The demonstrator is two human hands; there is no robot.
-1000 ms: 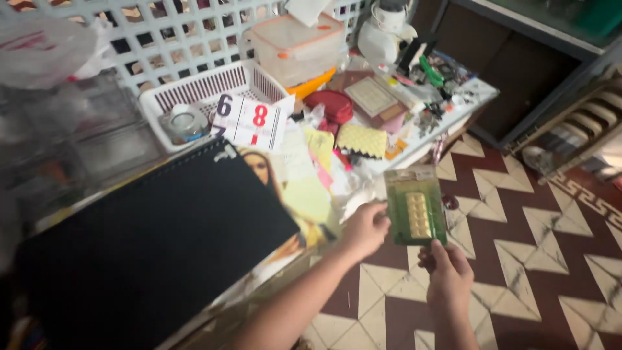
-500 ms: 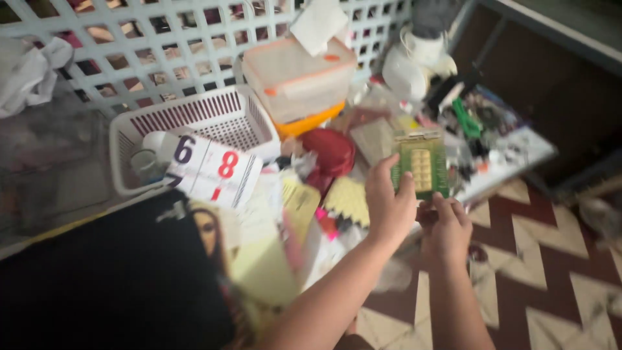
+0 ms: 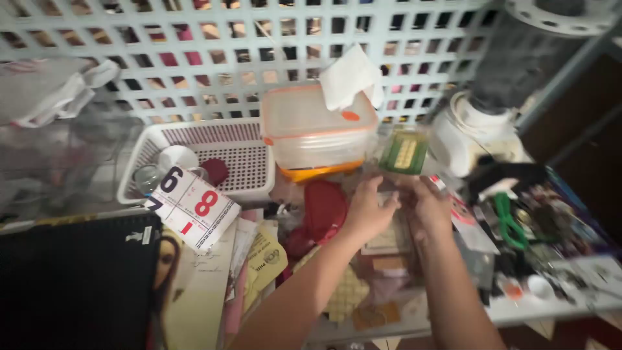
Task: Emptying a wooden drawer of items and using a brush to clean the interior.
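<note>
Landmark: clear lidded box (image 3: 319, 133) with orange clips, standing on an orange base at mid-table. Nearest the camera, well in front of the box and to its left, a black spiral-bound pad (image 3: 74, 279) lies flat, cut off by the lower frame edge; just beside it, a printed picture sheet (image 3: 170, 266), partly covered. Between pad and box, a white calendar card (image 3: 193, 207) with one dark and one red numeral lies tilted, overlapping the rim of a white slotted basket (image 3: 214, 139) left of the box. Yellow paper slips (image 3: 267, 259) lie in front of the box. Left hand (image 3: 369, 210) and right hand (image 3: 427, 207) meet just in front of the box and slightly to its right, fingers curled toward each other; motion blur, so whether they pinch anything I cannot tell. A red pouch (image 3: 324, 207) sits beside the left hand. The green blister card (image 3: 403, 153) with pale yellow tablets stands tilted just right of the box, above the fingertips; contact with the fingers not resolvable. Right of the box: white appliance base (image 3: 470, 133), its top cut off; beyond it, small clutter too blurred to identify. A white paper (image 3: 350, 81) rests on the box lid. Behind the box, a white lattice panel (image 3: 194, 58).
</note>
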